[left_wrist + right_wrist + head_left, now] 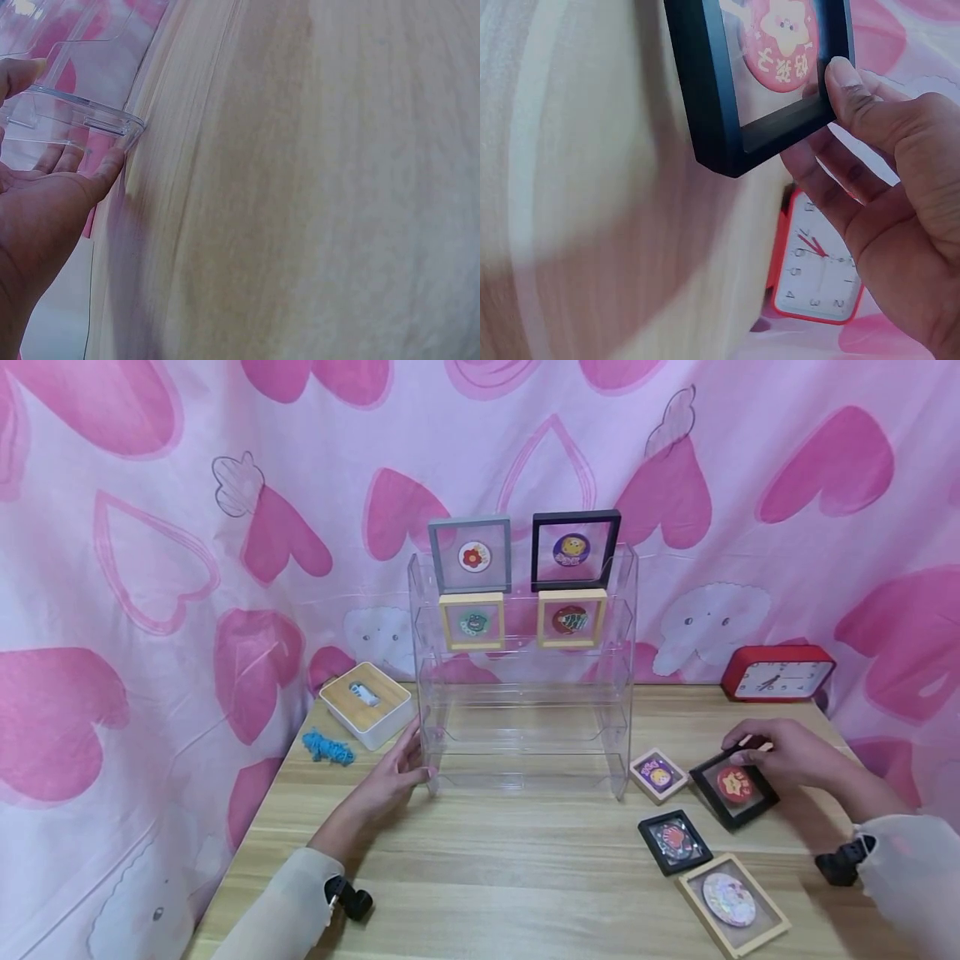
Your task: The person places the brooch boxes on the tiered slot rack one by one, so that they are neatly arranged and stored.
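My right hand (787,755) pinches a black display frame (716,97) by its edge, thumb on the front and fingers behind. Inside that frame sits a red round badge (735,784) with a yellow star; the frame tilts over the table's right side. At the lower left of a clear acrylic display rack (521,781), my left hand (390,781) grips the side panel between thumb and fingers. The rack's upper tiers carry a grey frame (432,556), a black frame (576,585) and two light wood frames (473,598), (572,596), each with a badge.
Near my right hand lie a small wood frame (647,788), a smaller black frame (660,852) and a larger wood frame (763,932). A red clock (780,673) stands behind. At left are a white box (382,735) with a wooden lid and a blue stringy bundle (327,748).
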The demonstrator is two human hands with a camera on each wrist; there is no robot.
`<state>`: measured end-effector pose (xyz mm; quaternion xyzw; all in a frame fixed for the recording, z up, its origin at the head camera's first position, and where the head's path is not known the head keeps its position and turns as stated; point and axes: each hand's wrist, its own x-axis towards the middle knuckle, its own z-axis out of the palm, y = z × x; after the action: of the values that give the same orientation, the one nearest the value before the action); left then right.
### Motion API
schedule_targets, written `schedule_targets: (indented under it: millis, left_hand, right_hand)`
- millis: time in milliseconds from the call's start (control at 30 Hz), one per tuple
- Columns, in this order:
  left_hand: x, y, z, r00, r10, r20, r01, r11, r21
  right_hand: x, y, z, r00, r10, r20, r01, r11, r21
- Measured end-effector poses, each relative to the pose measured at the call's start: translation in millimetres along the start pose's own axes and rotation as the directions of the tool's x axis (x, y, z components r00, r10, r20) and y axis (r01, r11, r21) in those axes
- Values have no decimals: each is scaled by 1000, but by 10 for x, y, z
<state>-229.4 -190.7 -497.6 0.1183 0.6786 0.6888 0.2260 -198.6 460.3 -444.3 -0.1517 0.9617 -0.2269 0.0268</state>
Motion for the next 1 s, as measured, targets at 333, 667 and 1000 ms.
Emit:
schedule_targets:
  millis: [333, 667, 1000]
  left_hand:
    - [5, 8, 3, 1000, -6, -5, 6, 1000, -5]
    - [8, -23, -15, 1000, 10, 5, -10, 1000, -3]
    - [5, -10, -13, 1000, 14, 9, -14, 1000, -5]
  right_hand:
    - [-7, -115, -139, 963, -157, -219, 154, 988, -31]
    - [54, -482, -289, 945, -165, -283, 176, 984, 11]
    - [185, -982, -390, 914, -208, -349, 244, 968, 62]
